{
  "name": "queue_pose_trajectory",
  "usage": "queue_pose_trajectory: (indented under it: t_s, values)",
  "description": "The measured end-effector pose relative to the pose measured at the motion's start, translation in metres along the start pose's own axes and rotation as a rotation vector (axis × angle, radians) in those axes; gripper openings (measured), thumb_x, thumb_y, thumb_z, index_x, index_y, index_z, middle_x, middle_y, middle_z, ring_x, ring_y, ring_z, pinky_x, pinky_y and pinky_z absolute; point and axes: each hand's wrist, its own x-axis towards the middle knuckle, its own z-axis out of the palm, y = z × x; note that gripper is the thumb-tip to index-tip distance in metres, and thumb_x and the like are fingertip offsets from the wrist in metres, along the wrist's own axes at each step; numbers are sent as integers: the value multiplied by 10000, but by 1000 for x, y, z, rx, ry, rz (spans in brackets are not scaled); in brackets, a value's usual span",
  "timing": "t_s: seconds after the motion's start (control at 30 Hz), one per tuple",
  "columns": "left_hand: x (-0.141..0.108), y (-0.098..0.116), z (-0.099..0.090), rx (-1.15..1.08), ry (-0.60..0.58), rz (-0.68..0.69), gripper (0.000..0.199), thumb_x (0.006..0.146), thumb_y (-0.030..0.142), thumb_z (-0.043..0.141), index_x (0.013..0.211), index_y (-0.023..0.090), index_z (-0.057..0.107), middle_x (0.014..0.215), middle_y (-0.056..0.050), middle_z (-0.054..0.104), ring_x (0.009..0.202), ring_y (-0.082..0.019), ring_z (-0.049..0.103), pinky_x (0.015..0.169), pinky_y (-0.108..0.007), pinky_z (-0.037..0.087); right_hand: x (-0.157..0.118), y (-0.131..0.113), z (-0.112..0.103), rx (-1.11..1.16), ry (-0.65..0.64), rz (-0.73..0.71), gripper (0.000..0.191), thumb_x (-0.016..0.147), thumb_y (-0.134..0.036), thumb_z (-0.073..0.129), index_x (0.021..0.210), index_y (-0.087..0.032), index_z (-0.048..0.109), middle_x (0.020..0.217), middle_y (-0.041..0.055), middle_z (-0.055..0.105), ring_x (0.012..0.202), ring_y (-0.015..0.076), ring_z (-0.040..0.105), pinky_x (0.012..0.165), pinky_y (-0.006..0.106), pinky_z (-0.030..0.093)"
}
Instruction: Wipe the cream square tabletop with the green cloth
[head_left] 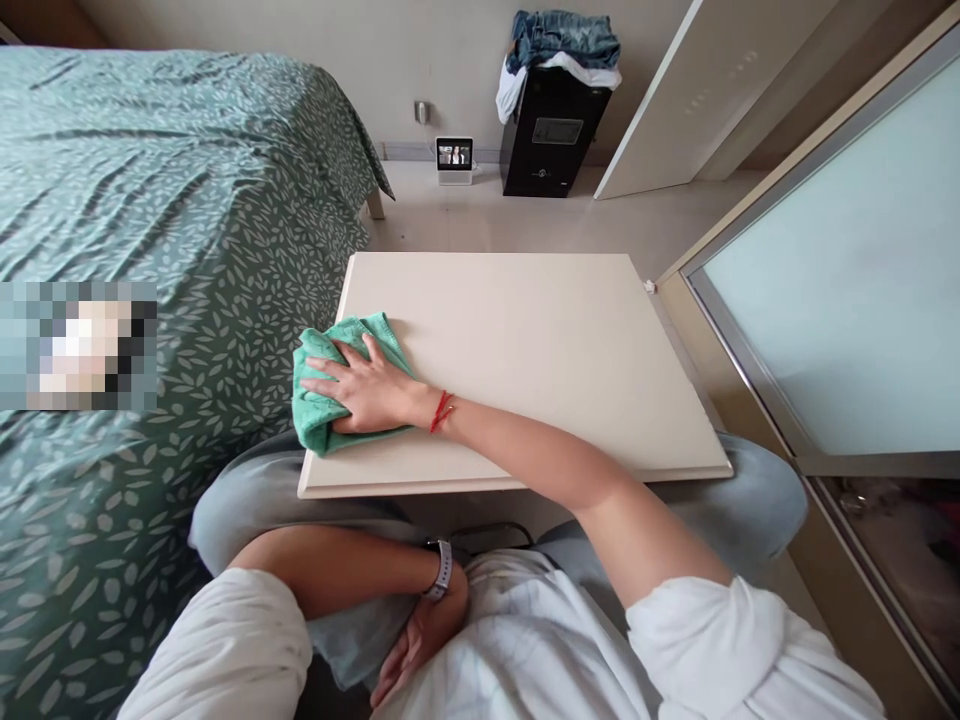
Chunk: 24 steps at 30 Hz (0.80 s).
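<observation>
My right hand (367, 390) presses a green cloth (313, 425) against the left edge of a cream tabletop (540, 350). Its fingers are spread across the cloth and reach over the edge, with folds bunched around them. A red string bracelet (441, 411) circles that wrist. Down in my lap lies my left hand (420, 640), loosely open and with nothing visible in it; part of its fingers is hidden by my shirt. A watch with a pale strap (441, 572) is on the left wrist.
A bed with a green leaf-patterned cover (247, 250) stands close on the left. Behind the table are a small screen device (454, 160) and a black cabinet (547, 140) topped with folded jeans (562, 40). A frosted sliding panel (855, 250) borders the right side.
</observation>
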Motion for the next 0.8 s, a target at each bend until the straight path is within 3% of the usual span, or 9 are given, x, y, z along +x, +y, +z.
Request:
queue_pose_trajectory:
  t_s: [0.07, 0.1, 0.17, 0.27, 0.33, 0.47, 0.6, 0.7, 0.8]
  values:
    - [-10, -3, 1, -2, 147, -338, 974, 987, -113, 306, 1889, 236, 190, 1383, -232, 916, 1169, -421, 850, 851, -539, 741, -16, 12, 1, 21, 19, -6, 796, 1164, -392, 730, 1941, -289, 592, 2106, 105, 406, 1924, 528, 335, 1549, 883, 200]
    - [-14, -3, 4, -38, 198, -406, 939, 1023, -113, 285, 1884, 256, 226, 1364, -213, 923, 1156, -401, 851, 858, -511, 742, -26, 21, 1, 33, 28, 6, 809, 1158, -395, 734, 1947, -299, 586, 2106, 102, 406, 1921, 526, 341, 1547, 879, 201]
    - [-20, -4, 17, -151, 296, -407, 824, 1086, -76, 298, 1838, 243, 409, 1321, -205, 927, 1143, -402, 846, 841, -503, 737, -49, 42, -1, 46, 45, 62, 833, 1150, -407, 742, 1960, -306, 576, 2107, 104, 403, 1918, 529, 345, 1544, 870, 194]
    - [-19, 1, 41, -345, 635, -602, 702, 1161, 13, 255, 1551, 248, 789, 1279, -152, 938, 1153, -362, 842, 833, -481, 710, -92, 83, -7, 45, 60, 219, 878, 1139, -426, 752, 1982, -287, 552, 2109, 132, 392, 1911, 548, 349, 1529, 859, 208]
    - [-12, 9, 49, -398, 752, -695, 690, 1196, 57, 247, 1402, 263, 872, 1224, -119, 948, 1161, -327, 846, 866, -469, 697, -128, 114, -13, 30, 79, 362, 885, 1145, -438, 722, 1993, -267, 536, 2110, 157, 381, 1897, 562, 364, 1509, 862, 235]
    - [8, 24, 38, -439, 722, -764, 718, 1196, 49, 243, 1288, 307, 907, 1169, -78, 956, 1176, -281, 845, 907, -444, 684, -214, 165, -19, -30, 137, 711, 855, 1147, -447, 631, 1973, -240, 564, 2092, 193, 410, 1827, 585, 455, 1451, 858, 335]
    - [18, 31, 20, -541, 687, -865, 778, 1172, 25, 219, 1220, 362, 919, 1149, -16, 957, 1211, -241, 838, 981, -461, 671, -294, 184, -13, -82, 248, 1026, 807, 1148, -461, 560, 1923, -242, 609, 2049, 218, 474, 1797, 582, 485, 1403, 877, 409]
    - [17, 32, 21, -512, 677, -826, 756, 1192, 71, 204, 1257, 311, 917, 1182, -61, 956, 1215, -274, 846, 971, -504, 681, -327, 180, -1, -90, 338, 1255, 761, 1167, -491, 508, 1882, -261, 629, 2024, 240, 486, 1718, 585, 560, 1291, 895, 528]
    - [17, 34, 30, -432, 714, -785, 715, 1213, 102, 223, 1290, 280, 912, 1205, -95, 956, 1170, -296, 862, 920, -492, 692, -332, 165, 11, -128, 392, 1426, 743, 1175, -493, 503, 1850, -208, 627, 1961, 317, 511, 1608, 600, 627, 1185, 883, 599]
